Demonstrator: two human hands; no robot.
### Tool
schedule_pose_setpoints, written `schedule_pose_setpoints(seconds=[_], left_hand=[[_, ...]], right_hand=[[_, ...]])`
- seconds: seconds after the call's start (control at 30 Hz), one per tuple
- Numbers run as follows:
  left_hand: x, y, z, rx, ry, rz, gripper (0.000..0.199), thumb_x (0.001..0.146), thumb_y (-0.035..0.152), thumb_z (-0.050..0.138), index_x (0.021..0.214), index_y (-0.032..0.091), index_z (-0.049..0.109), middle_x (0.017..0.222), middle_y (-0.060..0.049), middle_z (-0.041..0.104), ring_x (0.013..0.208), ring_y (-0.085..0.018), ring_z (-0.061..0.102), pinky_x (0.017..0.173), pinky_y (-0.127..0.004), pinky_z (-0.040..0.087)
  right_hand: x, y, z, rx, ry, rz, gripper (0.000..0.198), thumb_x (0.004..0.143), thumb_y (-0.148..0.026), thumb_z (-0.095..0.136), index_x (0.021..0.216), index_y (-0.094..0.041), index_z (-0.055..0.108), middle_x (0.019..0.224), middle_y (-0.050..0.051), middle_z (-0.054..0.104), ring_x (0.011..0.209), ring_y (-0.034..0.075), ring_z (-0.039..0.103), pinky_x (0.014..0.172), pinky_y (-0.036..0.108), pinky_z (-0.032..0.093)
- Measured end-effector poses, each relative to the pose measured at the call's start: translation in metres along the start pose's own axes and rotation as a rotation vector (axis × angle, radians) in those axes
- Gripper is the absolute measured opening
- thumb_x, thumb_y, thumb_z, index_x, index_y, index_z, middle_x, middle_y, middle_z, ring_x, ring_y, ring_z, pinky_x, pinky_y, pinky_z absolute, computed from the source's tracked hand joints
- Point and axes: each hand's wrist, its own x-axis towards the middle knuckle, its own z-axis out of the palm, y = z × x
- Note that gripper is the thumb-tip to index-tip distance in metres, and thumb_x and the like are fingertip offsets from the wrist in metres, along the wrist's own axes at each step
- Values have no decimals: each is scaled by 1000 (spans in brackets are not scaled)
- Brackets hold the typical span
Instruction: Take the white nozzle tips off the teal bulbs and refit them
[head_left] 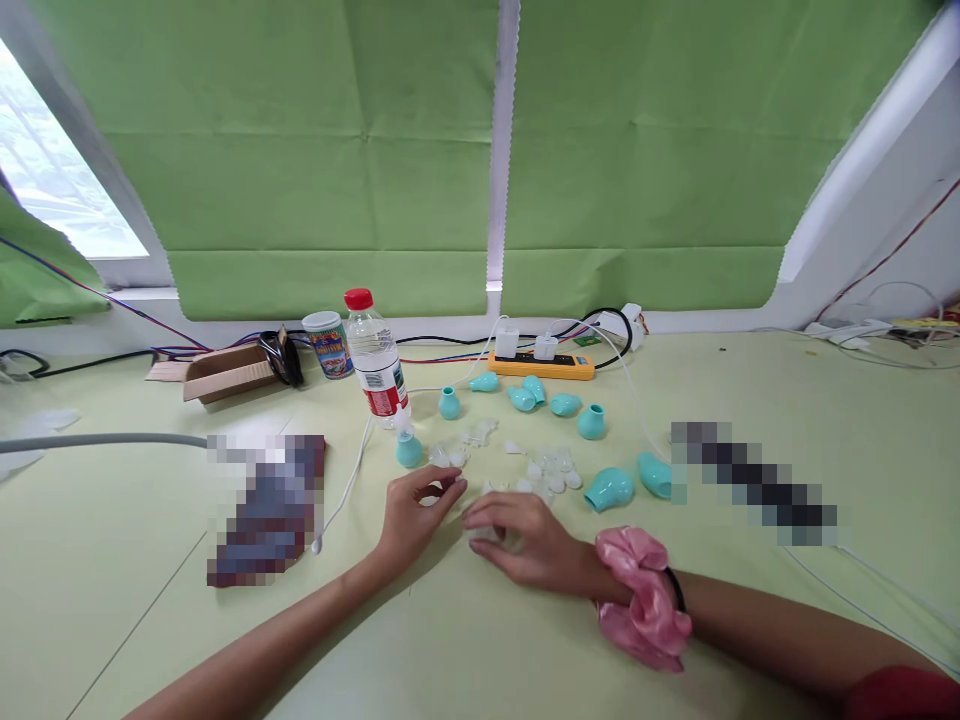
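My left hand (412,512) is closed in a pinch, thumb against forefinger. Whatever sits at its fingertips is too small to make out. Just to the right, my right hand (534,540) curls its fingers round a whitish translucent plastic piece (482,533), partly hidden by them. Beyond the hands lie loose clear plastic pieces (556,462). A turquoise bulb (409,451) with a clear tip on top stands upright past my left hand. More turquoise bulbs lie or stand farther back, with two glossy ones, including a large bulb (609,489), right of my right hand.
A red-capped bottle (377,365), a printed can (328,345) and an open cardboard box (229,375) stand at the back left. Behind the bulbs lies an orange power strip (541,367) with plugged-in chargers. Cables cross the table. Blurred objects lie on both sides.
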Motion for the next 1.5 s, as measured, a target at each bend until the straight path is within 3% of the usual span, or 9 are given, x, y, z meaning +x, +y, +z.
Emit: schedule_pose_setpoints(seconds=[0.07,0.17,0.3,0.67,0.83,1.1,1.27,1.5], left_hand=[[0,-1,0,-15,13,-19,12,71,25,59,74,15,64,75,-4,64,71,-16,60,60,-25,53],[0,-3,1,-44,19,18,10,69,22,60,74,15,63,72,-3,63,69,-15,60,58,-24,52],[-2,-4,2,-76,-15,34,9,68,19,59,75,14,63,73,-4,63,68,-15,60,59,-24,52],[-3,-4,1,-106,-72,-25,8,67,18,60,73,15,63,76,-4,66,72,-17,63,67,-27,53],[-2,-6,1,-130,-75,-39,8,67,18,61,73,14,62,73,-4,65,69,-16,62,67,-28,53],[1,-5,0,-96,-123,84,6,67,19,63,69,16,67,69,-5,63,66,-16,59,60,-26,48],[2,-4,-1,-98,-163,48,9,69,23,62,73,18,69,74,-6,63,69,-16,58,61,-27,47],[0,-2,-2,-117,-124,20,10,68,24,64,74,18,69,69,-6,65,68,-17,56,61,-28,47]], right_hand=[[-7,0,6,-40,-6,-66,19,81,-16,43,97,-20,53,96,6,59,86,14,56,67,25,46],[-9,4,9,-50,89,-115,20,78,-10,44,94,-19,52,93,6,59,83,13,56,67,23,46],[-3,8,8,9,159,-50,17,73,-9,50,87,-19,52,82,4,59,72,12,56,64,22,47],[-2,24,8,0,218,-4,12,70,-6,51,74,-18,53,84,5,55,77,13,55,66,23,45],[-2,24,6,38,259,-5,14,73,-8,52,81,-18,55,83,4,57,79,13,55,69,24,45],[-1,22,3,136,259,10,18,72,-7,55,85,-19,57,81,4,60,78,14,57,70,25,47],[-1,21,2,193,262,42,18,69,-6,58,82,-19,58,82,3,62,79,14,58,71,26,48],[0,20,2,234,267,46,13,69,-9,59,78,-19,58,80,3,63,77,14,60,70,26,49]])
